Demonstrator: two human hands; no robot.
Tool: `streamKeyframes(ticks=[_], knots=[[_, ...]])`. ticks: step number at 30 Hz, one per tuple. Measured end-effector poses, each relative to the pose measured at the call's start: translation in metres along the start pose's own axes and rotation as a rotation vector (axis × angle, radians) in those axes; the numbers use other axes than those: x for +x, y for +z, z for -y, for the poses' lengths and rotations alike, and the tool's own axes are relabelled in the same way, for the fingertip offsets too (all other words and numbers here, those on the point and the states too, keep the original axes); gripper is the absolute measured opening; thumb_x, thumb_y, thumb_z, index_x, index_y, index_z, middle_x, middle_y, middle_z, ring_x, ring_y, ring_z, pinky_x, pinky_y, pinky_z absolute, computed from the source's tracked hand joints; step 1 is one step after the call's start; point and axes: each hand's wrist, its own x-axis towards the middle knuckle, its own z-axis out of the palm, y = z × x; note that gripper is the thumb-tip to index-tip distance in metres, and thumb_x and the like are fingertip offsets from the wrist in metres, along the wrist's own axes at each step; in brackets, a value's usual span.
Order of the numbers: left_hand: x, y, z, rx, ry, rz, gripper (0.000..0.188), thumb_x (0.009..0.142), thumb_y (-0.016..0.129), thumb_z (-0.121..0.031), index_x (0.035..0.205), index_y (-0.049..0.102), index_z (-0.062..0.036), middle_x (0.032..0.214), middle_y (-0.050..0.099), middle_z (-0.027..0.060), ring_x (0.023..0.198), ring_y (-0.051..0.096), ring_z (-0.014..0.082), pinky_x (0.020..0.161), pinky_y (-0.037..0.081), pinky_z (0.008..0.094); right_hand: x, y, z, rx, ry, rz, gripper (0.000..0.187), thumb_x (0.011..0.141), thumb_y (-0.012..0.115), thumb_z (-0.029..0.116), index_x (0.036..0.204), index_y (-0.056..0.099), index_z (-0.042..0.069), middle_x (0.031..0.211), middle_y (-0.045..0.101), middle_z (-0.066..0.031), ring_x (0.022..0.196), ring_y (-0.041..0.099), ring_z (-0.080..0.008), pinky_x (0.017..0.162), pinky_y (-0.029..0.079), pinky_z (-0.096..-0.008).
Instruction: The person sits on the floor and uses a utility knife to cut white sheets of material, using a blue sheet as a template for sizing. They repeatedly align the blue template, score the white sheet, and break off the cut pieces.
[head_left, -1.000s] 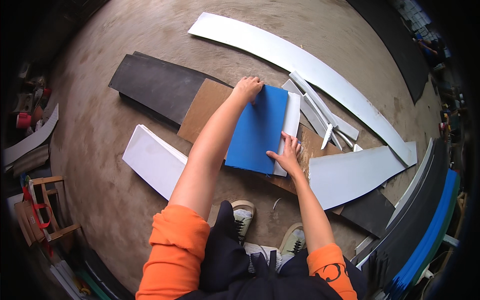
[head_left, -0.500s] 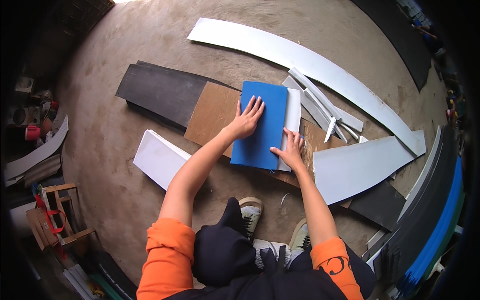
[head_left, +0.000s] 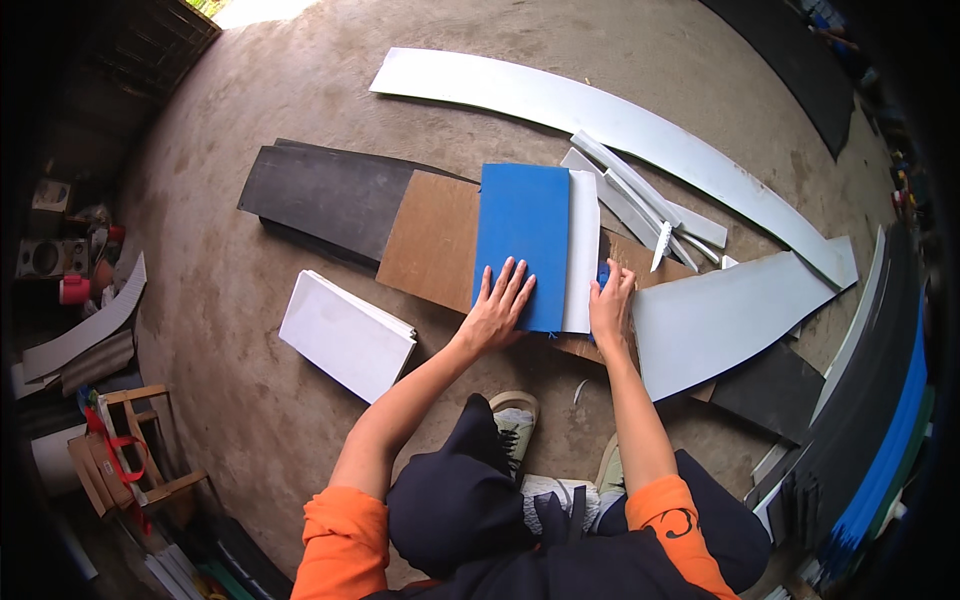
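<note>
Pressing the left hand (head_left: 499, 308), spread wide, on the near end of a blue sheet (head_left: 522, 215).
Keeping that sheet directly under the left palm, over a white sheet (head_left: 582, 240) and brown board (head_left: 430, 235); curling the right hand (head_left: 612, 300) narrowly around a small blue object (head_left: 603, 271), mostly hidden, at the white sheet's right edge; showing a black printed curve (head_left: 677, 523) on the right orange sleeve (head_left: 655, 500).

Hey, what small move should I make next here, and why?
Perhaps bring the small blue item in your right hand to the right edge of the blue sheet: the white sheet sticks out past that edge, and your left hand lies flat on the blue sheet, seemingly steadying it.
</note>
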Motion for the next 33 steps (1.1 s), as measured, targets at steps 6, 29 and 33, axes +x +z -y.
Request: streamKeyframes(ticks=[6,29,33], knots=[[0.005,-0.008,0.005,-0.026,-0.02,0.015,0.09,0.063,0.067,-0.049,0.132,0.029,-0.0041,0.138,0.023,0.0194,0.129,0.018,0.0351,0.1,0.02,0.055,0.001,0.003,0.028,-0.257,0.143,0.115,0.048,0.077,0.045,-0.007,0.123,0.03,-0.007,0.109,0.037,-0.0268,0.099,0.043,-0.0379,0.085,0.039,-0.0414],[0.059,-0.04,0.015,0.044,-0.122,0.179,0.099,0.051,0.075,-0.048,0.131,0.032,-0.0099,0.107,0.045,0.0064,0.098,0.042,0.0294,0.072,0.051,0.0384,-0.022,-0.06,0.016,0.392,0.461,0.091,0.043,0.086,0.045,0.047,0.078,0.048,0.005,0.052,0.049,-0.0073,0.042,0.049,-0.0208,0.041,0.041,-0.0338],[0.066,-0.031,0.027,-0.038,-0.196,0.193,0.114,0.045,0.075,-0.055,0.136,0.02,-0.0147,0.11,0.042,0.0068,0.101,0.04,0.0298,0.07,0.047,0.0478,-0.007,-0.077,0.038,0.829,0.624,0.26,0.051,0.083,0.046,0.054,0.06,0.039,0.008,0.042,0.034,0.0031,0.031,0.033,-0.0062,0.03,0.031,-0.0229]])
